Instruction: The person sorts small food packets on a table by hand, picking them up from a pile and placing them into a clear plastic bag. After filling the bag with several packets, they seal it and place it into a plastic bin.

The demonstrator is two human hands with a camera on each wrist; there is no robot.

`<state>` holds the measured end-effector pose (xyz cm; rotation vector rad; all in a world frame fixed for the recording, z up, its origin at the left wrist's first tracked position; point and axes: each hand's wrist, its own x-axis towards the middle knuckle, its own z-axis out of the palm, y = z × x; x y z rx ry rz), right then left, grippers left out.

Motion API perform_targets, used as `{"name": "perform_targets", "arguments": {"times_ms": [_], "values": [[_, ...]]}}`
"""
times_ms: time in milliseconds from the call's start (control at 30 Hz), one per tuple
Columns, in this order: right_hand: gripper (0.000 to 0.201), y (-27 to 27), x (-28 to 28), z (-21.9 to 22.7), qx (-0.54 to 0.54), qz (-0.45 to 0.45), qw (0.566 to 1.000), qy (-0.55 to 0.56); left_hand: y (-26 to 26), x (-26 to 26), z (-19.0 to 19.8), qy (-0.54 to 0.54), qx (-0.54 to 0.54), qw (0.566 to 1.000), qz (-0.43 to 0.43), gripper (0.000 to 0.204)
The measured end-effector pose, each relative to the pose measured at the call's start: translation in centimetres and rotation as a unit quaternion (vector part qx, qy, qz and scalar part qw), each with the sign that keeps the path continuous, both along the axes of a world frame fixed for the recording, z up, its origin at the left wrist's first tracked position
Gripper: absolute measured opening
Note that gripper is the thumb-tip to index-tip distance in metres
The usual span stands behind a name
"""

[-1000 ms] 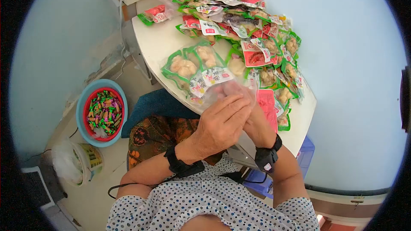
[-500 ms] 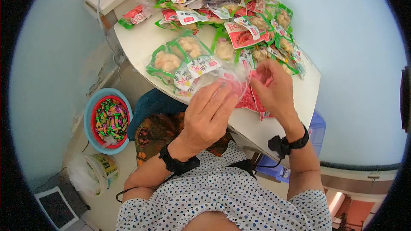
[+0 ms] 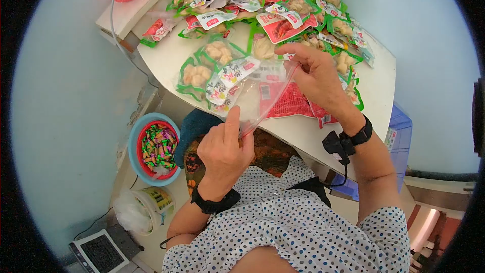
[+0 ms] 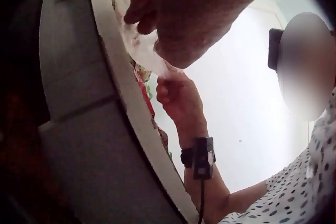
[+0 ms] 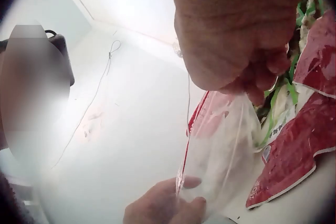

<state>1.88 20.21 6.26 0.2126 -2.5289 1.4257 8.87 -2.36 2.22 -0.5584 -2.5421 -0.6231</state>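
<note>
A clear zip bag is stretched taut over the table edge, pinched at seven o'clock by the left hand and at one o'clock by the right hand. Opening appears underway; parting the mouth seems next, before a snack packet is loaded.

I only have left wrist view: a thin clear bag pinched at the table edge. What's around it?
Observer: The head view shows the clear plastic zip bag stretched between both hands; the left hand pinches its near end.
Operator: And the right hand?
Observer: The right hand pinches the far end over the white table.
Operator: What's on the table?
Observer: A heap of green-edged snack packets and red snack packets.
Operator: On the floor?
Observer: A blue basin of wrapped sweets.
</note>
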Motion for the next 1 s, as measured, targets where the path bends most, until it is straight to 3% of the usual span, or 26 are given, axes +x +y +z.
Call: {"name": "perform_targets", "arguments": {"times_ms": [100,300,500,600,733,800,900,1000], "values": [[0.023,0.9,0.0,-0.5,-0.074,0.059,0.994,-0.048,0.0,0.0,-0.1,0.013,0.058,0.998,-0.021,0.047],[0.03,1.4,0.3,1.5,-0.214,0.113,0.961,-0.132,1.1,1.0,2.5,-0.055,0.172,0.983,0.016,0.029],[0.031,1.9,0.3,1.7,-0.268,0.143,0.944,-0.127,-0.1,0.2,4.4,-0.031,0.169,0.985,0.007,0.02],[0.031,1.8,0.4,1.5,-0.223,0.156,0.957,-0.1,-0.8,-0.5,5.5,-0.048,0.191,0.98,0.024,0.014],[0.025,1.3,0.6,0.6,-0.091,0.108,0.99,0.016,-2.1,-1.5,6.3,-0.057,0.225,0.973,0.011,0.016],[0.022,1.0,0.6,0.6,-0.047,0.089,0.993,0.069,-2.6,-2.1,7.2,-0.056,0.231,0.971,0.009,0.015],[0.013,0.2,0.4,1.6,-0.073,0.076,0.989,0.099,-4.2,-3.6,8.9,-0.062,0.243,0.968,-0.003,0.012],[0.009,-0.2,-0.2,4.6,-0.016,0.098,0.979,0.176,-5.1,-5.1,12.7,-0.095,0.29,0.952,-0.022,0.013]]}}
